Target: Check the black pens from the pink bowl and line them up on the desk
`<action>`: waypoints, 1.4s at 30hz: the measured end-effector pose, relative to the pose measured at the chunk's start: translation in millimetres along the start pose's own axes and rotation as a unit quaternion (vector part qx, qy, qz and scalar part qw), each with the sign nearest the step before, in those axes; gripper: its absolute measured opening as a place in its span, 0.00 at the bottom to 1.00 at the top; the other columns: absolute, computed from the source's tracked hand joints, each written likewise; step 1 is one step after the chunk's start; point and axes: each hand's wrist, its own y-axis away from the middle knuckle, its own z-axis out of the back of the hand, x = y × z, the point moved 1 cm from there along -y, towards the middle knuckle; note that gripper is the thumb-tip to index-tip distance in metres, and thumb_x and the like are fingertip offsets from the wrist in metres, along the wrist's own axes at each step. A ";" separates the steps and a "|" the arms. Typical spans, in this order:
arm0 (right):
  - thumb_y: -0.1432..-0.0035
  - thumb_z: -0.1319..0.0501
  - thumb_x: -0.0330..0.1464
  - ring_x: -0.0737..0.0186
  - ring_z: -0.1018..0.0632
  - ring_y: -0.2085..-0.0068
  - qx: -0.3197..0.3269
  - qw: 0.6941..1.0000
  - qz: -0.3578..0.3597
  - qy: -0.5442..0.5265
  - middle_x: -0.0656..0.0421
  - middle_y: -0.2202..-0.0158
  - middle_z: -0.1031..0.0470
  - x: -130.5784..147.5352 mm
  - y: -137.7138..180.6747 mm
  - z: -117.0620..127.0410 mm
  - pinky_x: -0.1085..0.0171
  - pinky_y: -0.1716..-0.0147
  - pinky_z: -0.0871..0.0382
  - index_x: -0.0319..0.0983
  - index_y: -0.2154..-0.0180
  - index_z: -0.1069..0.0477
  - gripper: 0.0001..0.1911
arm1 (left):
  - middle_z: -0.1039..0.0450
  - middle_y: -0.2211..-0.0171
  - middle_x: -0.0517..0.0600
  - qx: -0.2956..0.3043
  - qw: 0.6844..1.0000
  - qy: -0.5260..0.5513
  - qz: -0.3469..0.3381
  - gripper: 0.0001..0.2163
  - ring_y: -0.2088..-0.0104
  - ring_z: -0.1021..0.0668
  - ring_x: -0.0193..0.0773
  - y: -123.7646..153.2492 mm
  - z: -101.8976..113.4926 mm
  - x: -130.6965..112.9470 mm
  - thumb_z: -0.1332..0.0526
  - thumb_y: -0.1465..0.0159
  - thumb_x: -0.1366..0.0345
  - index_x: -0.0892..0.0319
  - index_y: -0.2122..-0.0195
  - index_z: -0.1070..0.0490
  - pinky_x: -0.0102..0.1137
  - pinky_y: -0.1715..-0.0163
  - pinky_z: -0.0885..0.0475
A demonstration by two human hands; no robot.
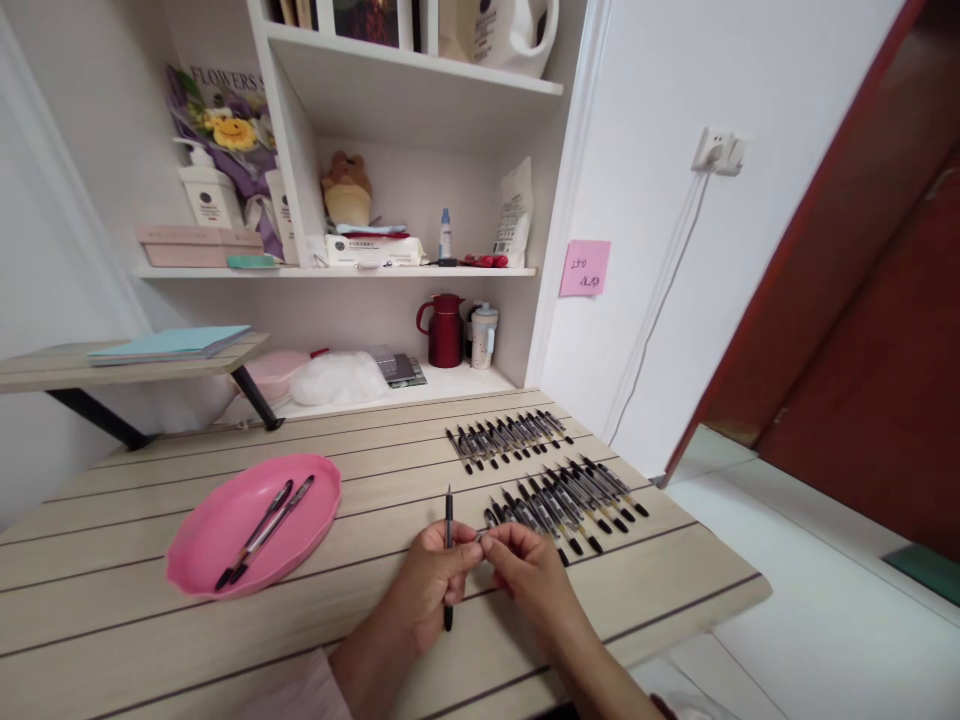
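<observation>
My left hand (435, 575) is closed around a black pen (449, 530), whose bare tip points away from me and whose dark end shows below the hand. Thumb and forefinger of my right hand (529, 565) are pinched right against the left fingertips. Something tiny between the fingertips is too small to name. Just beyond my right hand lies a row of pens (570, 498), side by side on the table (360, 620). Farther back is a second row of similar pens (510, 440). To the left, a pink tray (187, 560) holds two pens (264, 530).
A small raised stand (45, 372) with blue paper (171, 343) is at the table's left. Behind the table are shelves (420, 60), with a red jug (446, 332) and a light cup (484, 337) low down. A pink note (585, 268) sticks to the wall.
</observation>
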 end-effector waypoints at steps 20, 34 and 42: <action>0.54 0.43 0.31 0.60 0.27 0.70 -0.033 0.947 0.108 0.301 0.58 0.75 0.27 -7.2 -5.5 37.1 0.64 0.70 0.36 0.39 0.75 0.26 0.07 | 0.26 0.74 0.49 -0.031 0.997 -0.070 0.014 0.12 0.88 0.43 0.20 2.8 -2.6 -2.8 0.39 0.53 0.68 0.62 0.66 0.33 0.23 0.88 0.55; 0.48 0.47 0.24 0.60 0.26 0.66 -0.042 0.838 0.118 0.532 0.57 0.69 0.26 0.1 5.1 24.9 0.66 0.70 0.41 0.40 0.67 0.32 0.08 | 0.27 0.72 0.49 -0.021 0.995 -0.092 0.023 0.11 0.87 0.43 0.20 1.0 -2.0 -2.8 0.41 0.51 0.69 0.62 0.65 0.34 0.23 0.87 0.55; 0.47 0.48 0.21 0.62 0.26 0.66 -0.038 0.819 0.130 0.557 0.58 0.68 0.26 -11.0 -0.7 16.9 0.67 0.71 0.42 0.39 0.61 0.37 0.12 | 0.27 0.71 0.49 -0.024 0.995 -0.096 0.023 0.11 0.87 0.42 0.19 2.9 -3.1 -3.3 0.42 0.50 0.69 0.62 0.65 0.35 0.22 0.87 0.55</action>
